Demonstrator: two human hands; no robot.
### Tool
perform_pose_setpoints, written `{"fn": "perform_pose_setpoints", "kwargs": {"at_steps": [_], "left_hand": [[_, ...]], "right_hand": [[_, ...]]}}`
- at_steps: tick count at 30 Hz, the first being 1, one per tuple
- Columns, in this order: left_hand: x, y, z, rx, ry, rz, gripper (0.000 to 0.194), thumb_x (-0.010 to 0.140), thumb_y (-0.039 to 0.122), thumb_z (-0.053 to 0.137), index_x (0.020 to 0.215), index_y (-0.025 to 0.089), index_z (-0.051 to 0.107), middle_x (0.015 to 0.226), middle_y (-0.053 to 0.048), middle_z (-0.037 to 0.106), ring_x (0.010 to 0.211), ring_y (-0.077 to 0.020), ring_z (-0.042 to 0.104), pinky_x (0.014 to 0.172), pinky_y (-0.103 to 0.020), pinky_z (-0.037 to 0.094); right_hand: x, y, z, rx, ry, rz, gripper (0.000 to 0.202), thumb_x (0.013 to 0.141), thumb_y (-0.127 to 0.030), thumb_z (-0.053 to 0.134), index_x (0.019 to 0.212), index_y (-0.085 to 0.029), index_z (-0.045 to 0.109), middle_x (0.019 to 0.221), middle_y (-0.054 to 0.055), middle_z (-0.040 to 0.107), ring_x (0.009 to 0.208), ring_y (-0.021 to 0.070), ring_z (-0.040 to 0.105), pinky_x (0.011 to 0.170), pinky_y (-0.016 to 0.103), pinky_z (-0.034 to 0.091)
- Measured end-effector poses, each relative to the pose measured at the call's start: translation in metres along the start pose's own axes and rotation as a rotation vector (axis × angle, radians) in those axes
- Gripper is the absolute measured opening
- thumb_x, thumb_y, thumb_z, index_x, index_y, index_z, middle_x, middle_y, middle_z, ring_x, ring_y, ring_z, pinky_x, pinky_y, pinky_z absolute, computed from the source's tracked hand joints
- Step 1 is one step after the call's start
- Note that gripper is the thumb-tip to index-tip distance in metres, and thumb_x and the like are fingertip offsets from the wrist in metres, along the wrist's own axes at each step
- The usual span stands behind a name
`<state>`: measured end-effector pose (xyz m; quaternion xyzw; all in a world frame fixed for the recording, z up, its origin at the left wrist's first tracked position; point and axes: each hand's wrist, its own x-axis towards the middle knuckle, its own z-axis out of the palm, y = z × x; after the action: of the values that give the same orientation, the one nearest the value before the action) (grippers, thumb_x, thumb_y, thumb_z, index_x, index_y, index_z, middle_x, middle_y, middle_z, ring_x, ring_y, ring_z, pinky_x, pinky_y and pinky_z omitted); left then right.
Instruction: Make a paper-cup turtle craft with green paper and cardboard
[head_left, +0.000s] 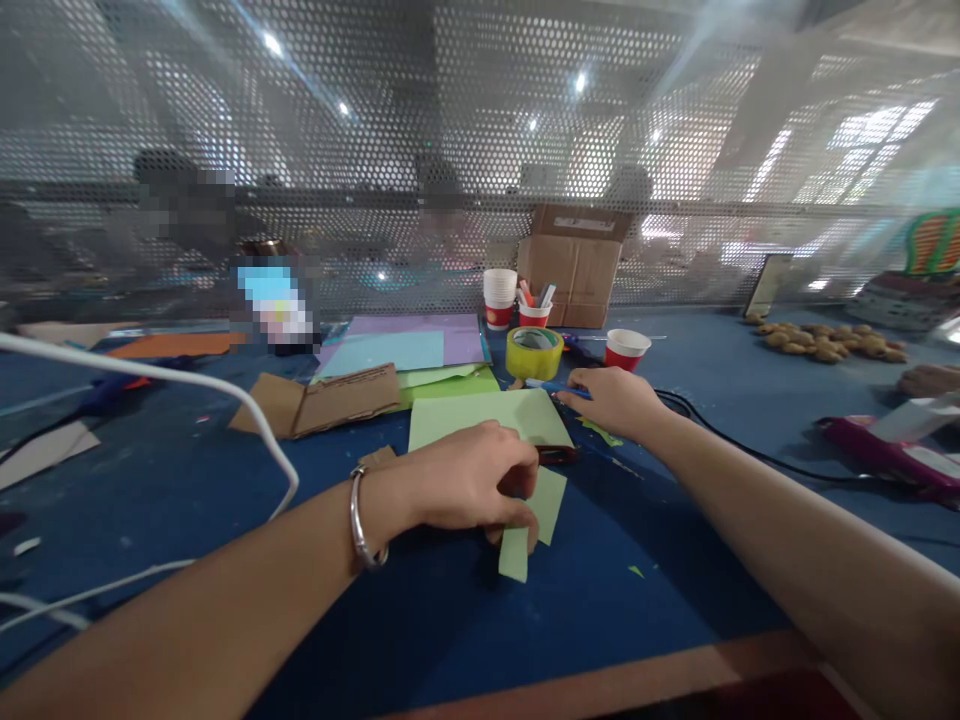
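Note:
My left hand [480, 485] is closed in a pinch on a light green paper strip [514, 556], low over the dark blue table. A second piece of green paper [551, 505] lies just right of its fingers. My right hand [619, 402] is farther forward, its fingers closed on the end of a slim blue tool [559, 388]; whether this is a pen or a knife I cannot tell. Between and behind the hands lies a larger light green sheet [480, 410], with a dark red edge under its right corner. Yellow tape [534, 352] stands just behind the blue tool.
Coloured sheets [461, 340] and folded cardboard [349, 400] lie at back left. Paper cups [499, 298], a pen cup [535, 314] and a red cup [627, 348] stand behind. A white cable [255, 410] arcs at left. Rightward are a purple glue gun [892, 455] and peanuts [825, 342].

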<state>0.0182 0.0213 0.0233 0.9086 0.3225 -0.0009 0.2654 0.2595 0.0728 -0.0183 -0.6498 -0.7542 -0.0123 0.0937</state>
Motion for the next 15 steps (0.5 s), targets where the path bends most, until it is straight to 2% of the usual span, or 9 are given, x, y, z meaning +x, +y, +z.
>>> {"fn": "perform_pose_setpoints", "kwargs": {"at_steps": [4,8,12,14,15], "left_hand": [[0.0,0.0,-0.005,-0.076,-0.014,-0.061,0.007,0.082,0.027,0.066,0.083,0.021,0.068,0.08,-0.001,0.07,0.07,-0.017,0.062,0.059,-0.028,0.042],[-0.002,-0.001,-0.017,-0.085,0.072,-0.1,0.009,0.084,0.029,0.064,0.085,0.021,0.067,0.079,-0.001,0.07,0.068,-0.0166,0.061,0.057,-0.028,0.041],[-0.004,-0.004,-0.027,-0.126,0.275,-0.074,0.004,0.085,0.024,0.063,0.087,0.021,0.065,0.081,0.001,0.07,0.071,-0.0145,0.062,0.062,-0.026,0.043],[-0.003,-0.007,-0.028,-0.116,0.422,-0.075,0.003,0.085,0.024,0.066,0.086,0.021,0.065,0.08,0.002,0.07,0.07,-0.0144,0.062,0.063,-0.027,0.044],[-0.002,-0.009,-0.028,-0.104,0.486,-0.085,0.004,0.085,0.025,0.066,0.085,0.021,0.065,0.079,0.002,0.069,0.07,-0.0144,0.061,0.063,-0.027,0.044]], "right_hand": [[0.0,0.002,0.002,0.029,0.026,-0.03,0.026,0.089,-0.043,0.057,0.088,-0.02,0.07,0.087,0.01,0.074,0.083,0.0289,0.067,0.059,0.029,0.034],[-0.004,-0.005,-0.003,0.146,0.109,-0.097,0.02,0.089,-0.035,0.058,0.087,-0.018,0.068,0.092,0.01,0.072,0.085,0.0253,0.065,0.065,0.03,0.039],[-0.014,-0.022,-0.01,0.37,0.104,-0.22,0.028,0.098,-0.04,0.048,0.095,-0.019,0.066,0.093,0.004,0.071,0.082,0.0164,0.064,0.072,0.026,0.047],[-0.021,-0.031,-0.013,0.513,0.036,-0.286,0.039,0.102,-0.048,0.04,0.095,-0.019,0.066,0.086,0.002,0.071,0.075,0.0136,0.065,0.067,0.023,0.049],[-0.024,-0.035,-0.014,0.7,-0.026,-0.311,0.041,0.101,-0.049,0.041,0.093,-0.018,0.066,0.083,0.002,0.07,0.072,0.0133,0.064,0.065,0.023,0.05]]}}
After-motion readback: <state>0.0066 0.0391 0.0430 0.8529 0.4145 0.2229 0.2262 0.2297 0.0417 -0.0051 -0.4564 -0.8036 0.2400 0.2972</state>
